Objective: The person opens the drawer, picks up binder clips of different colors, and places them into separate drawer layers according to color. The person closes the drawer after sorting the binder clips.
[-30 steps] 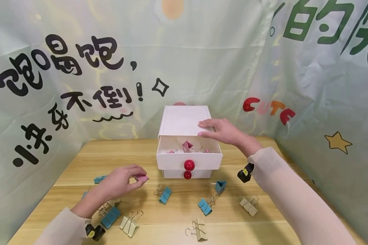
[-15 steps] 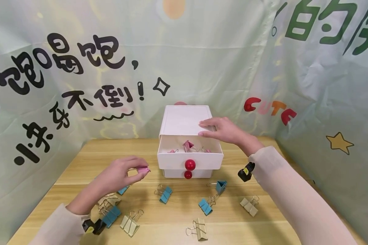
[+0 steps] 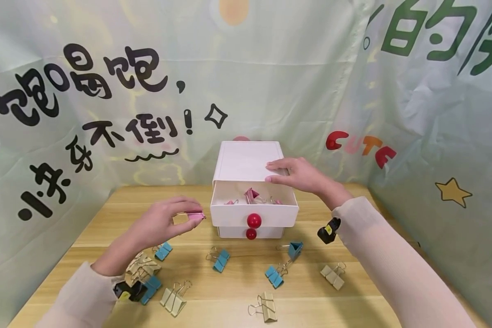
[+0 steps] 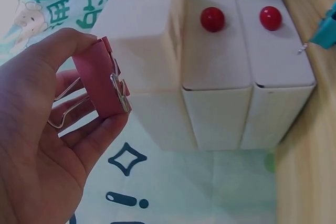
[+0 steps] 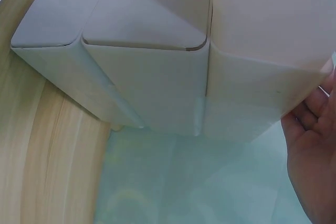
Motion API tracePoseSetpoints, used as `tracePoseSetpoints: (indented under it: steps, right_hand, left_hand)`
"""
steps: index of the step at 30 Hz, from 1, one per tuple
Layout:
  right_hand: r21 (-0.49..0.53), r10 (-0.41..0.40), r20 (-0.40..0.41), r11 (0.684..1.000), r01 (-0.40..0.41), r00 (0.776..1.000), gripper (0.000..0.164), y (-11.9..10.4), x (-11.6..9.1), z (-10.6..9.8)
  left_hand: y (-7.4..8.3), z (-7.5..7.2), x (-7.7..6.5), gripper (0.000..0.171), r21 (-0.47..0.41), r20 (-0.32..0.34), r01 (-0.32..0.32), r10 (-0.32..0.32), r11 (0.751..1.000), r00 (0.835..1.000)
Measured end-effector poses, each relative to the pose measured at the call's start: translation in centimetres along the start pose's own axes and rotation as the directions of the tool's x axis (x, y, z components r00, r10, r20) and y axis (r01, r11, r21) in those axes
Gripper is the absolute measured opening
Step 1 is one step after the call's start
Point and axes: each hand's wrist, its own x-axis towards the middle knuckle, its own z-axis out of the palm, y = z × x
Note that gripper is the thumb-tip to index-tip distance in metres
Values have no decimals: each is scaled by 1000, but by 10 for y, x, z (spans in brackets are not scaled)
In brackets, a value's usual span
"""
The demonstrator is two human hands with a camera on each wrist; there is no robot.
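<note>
My left hand [image 3: 157, 223] pinches a pink binder clip [image 3: 194, 216] between thumb and fingers, above the table to the left of a white drawer box [image 3: 248, 159]. In the left wrist view, the clip's wire handles point toward the palm. The box's top drawer [image 3: 229, 216] is pulled out, and several pink binder clips [image 3: 251, 196] lie inside it. My right hand [image 3: 301, 175] rests on the right edge of the box's top, fingers extended over the lid. Lower drawers with red knobs [image 4: 212, 19] are closed in the left wrist view.
Several blue binder clips [image 3: 221, 261] and cream binder clips [image 3: 174, 300] lie scattered across the wooden table [image 3: 213, 300] in front of the box. Some sit under my left forearm. A printed cloth [image 3: 270, 91] hangs close behind the box and along the sides.
My left hand has risen from near the tabletop and moved slightly right toward the drawer, carrying the pink binder clip. My right hand stays on the box.
</note>
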Motion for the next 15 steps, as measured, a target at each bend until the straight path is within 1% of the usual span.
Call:
tracePoseSetpoints:
  steps: [4, 9, 15]
  right_hand:
    - [5, 1, -4, 1000, -1, 1000, 64, 1, 0, 1]
    - [3, -9, -8, 1000, 9, 1000, 63, 4, 1, 3]
    - [8, -21, -17, 1000, 21, 1000, 62, 5, 1, 4]
  left_hand:
    - [1, -4, 10, 23, -14, -18, -18, 18, 1000, 1000]
    - [2, -6, 19, 32, -23, -41, -15, 14, 1000, 999]
    - [4, -10, 31, 26, -54, -49, 2, -5, 999, 999]
